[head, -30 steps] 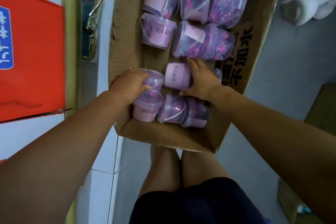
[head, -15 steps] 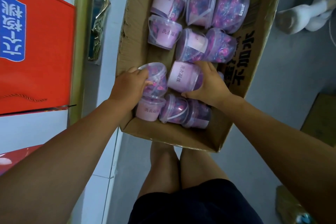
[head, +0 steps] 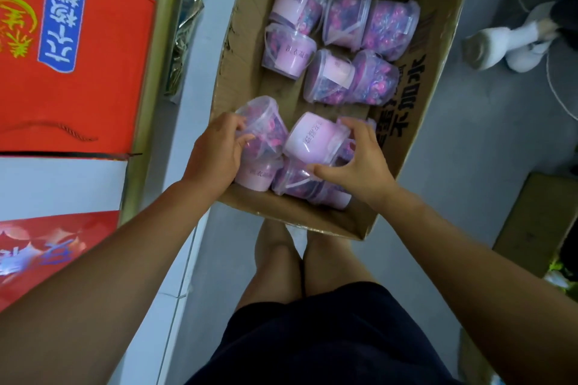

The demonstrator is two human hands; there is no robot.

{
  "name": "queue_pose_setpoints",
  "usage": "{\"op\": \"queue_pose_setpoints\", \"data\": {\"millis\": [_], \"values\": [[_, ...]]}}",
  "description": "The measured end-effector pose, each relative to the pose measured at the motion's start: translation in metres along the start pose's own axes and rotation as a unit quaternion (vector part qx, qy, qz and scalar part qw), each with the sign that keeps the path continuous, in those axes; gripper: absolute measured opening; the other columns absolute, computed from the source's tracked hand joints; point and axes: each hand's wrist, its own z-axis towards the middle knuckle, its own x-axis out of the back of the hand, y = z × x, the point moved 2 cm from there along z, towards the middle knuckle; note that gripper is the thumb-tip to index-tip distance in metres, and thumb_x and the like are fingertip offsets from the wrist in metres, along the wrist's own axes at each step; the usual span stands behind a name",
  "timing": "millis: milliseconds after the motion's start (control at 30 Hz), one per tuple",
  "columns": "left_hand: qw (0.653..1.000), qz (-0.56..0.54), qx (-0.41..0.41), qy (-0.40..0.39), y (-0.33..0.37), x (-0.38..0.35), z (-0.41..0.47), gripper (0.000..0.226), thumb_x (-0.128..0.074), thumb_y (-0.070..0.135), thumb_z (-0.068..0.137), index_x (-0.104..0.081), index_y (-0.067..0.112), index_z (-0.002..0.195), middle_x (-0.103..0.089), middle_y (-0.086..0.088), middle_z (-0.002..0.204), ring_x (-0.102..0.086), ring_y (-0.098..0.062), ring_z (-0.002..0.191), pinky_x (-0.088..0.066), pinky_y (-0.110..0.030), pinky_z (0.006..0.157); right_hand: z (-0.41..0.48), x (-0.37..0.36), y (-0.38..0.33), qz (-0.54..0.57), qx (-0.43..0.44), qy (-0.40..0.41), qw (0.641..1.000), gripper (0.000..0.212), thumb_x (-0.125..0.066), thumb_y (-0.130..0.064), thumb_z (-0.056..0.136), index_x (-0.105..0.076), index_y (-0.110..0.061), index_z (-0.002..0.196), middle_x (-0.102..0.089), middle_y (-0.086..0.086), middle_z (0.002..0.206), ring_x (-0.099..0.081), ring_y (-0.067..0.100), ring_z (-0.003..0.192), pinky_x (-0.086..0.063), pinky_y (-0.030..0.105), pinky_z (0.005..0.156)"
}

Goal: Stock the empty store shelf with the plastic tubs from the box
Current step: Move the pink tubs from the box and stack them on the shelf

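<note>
Down in the box (head: 297, 212), the left hand (head: 215, 155) grips a clear tub (head: 266, 126); the right hand (head: 359, 166) curls round a labelled tub (head: 316, 142) just beside it.

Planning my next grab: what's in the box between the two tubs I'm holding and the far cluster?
Nothing: head view shows only bare box floor between held tubs and far cluster.

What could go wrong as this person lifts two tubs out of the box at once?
1. The left hand grips a clear tub, the right hand a pink-labelled tub, one hand each; smooth plastic might slip and drop into the cardboard box.
2. The held tubs sit very close and could knock together.
3. The right thumb lies by the thin handle of a lower tub, which might snag.
</note>
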Motion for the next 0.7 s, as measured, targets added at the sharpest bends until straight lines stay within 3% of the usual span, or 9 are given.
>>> {"op": "queue_pose_setpoints", "data": {"millis": [100,200,300,467,567,700], "values": [[0.999,-0.043,0.021,0.025,0.003,0.005,-0.009,0.018,-0.057,0.026,0.098,-0.052,0.011,0.106,-0.064,-0.009,0.117,-0.059,-0.02,0.097,-0.041,-0.017,0.069,-0.014,0.003,-0.002,0.045,-0.017,0.01,0.999,0.106,-0.086,-0.059,0.057,-0.033,-0.03,0.144,-0.036,-0.008,0.142,-0.047,0.014,0.129,-0.048,0.042,0.106],[0.995,-0.08,0.034,0.05,0.007,0.017,-0.024,0.015,-0.057,0.026,0.097,-0.049,0.015,0.104,-0.064,-0.008,0.122,-0.063,-0.026,0.102,-0.052,-0.039,0.082,-0.025,0.012,-0.017,0.073,-0.033,0.024,0.997,0.109,-0.086,-0.062,0.056,-0.031,-0.033,0.146,-0.039,-0.013,0.144,-0.048,0.011,0.129,-0.048,0.041,0.106],[0.991,-0.1,0.05,0.077,0.017,0.037,-0.039,0.015,-0.055,0.03,0.097,-0.046,0.018,0.1,-0.067,-0.008,0.118,-0.064,-0.027,0.099,-0.052,-0.047,0.081,-0.033,0.024,-0.039,0.09,-0.014,0.027,0.995,0.103,-0.088,-0.055,0.061,-0.034,-0.03,0.145,-0.044,-0.014,0.142,-0.05,0.008,0.127,-0.049,0.039,0.106],[0.974,-0.156,0.032,0.161,0.038,0.083,-0.064,0.021,-0.054,0.026,0.1,-0.05,0.006,0.104,-0.065,0.002,0.106,-0.06,-0.017,0.092,-0.042,-0.027,0.072,-0.047,0.033,-0.084,0.134,0.017,0.04,0.99,0.091,-0.086,-0.049,0.068,-0.039,-0.031,0.144,-0.048,-0.012,0.141,-0.052,0.008,0.125,-0.049,0.034,0.105],[0.956,-0.192,0.011,0.224,0.04,0.114,-0.082,0.016,-0.052,0.03,0.1,-0.049,0.015,0.103,-0.058,0.013,0.089,-0.057,-0.009,0.082,-0.043,-0.025,0.068,-0.066,0.036,-0.122,0.18,0.051,0.06,0.98,0.083,-0.084,-0.04,0.075,-0.04,-0.03,0.144,-0.051,-0.013,0.139,-0.052,0.001,0.123,-0.048,0.022,0.099],[0.925,-0.232,-0.012,0.3,0.047,0.166,-0.109,0.007,-0.051,0.021,0.102,-0.047,0.015,0.103,-0.053,0.014,0.089,-0.052,0.01,0.079,-0.041,-0.012,0.071,-0.095,0.041,-0.187,0.234,0.102,0.099,0.962,0.082,-0.084,-0.046,0.073,-0.041,-0.034,0.141,-0.052,-0.01,0.136,-0.054,0.001,0.121,-0.048,0.024,0.099]]}}
